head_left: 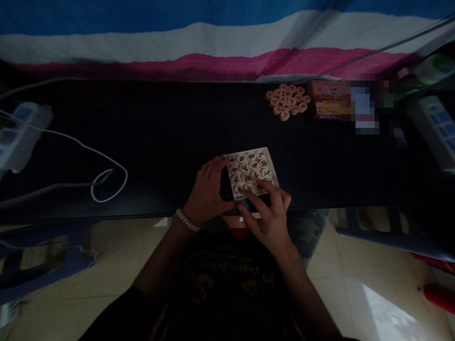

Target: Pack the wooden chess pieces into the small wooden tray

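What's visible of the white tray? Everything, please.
The white tray is shallow, squarish and thin-walled, perhaps plastic or card. It is slightly turned, near the front edge of the black table, and filled with round pieces bearing black characters. The left grip meets its far-left corner; the right grip reaches over its near side, hiding some pieces.
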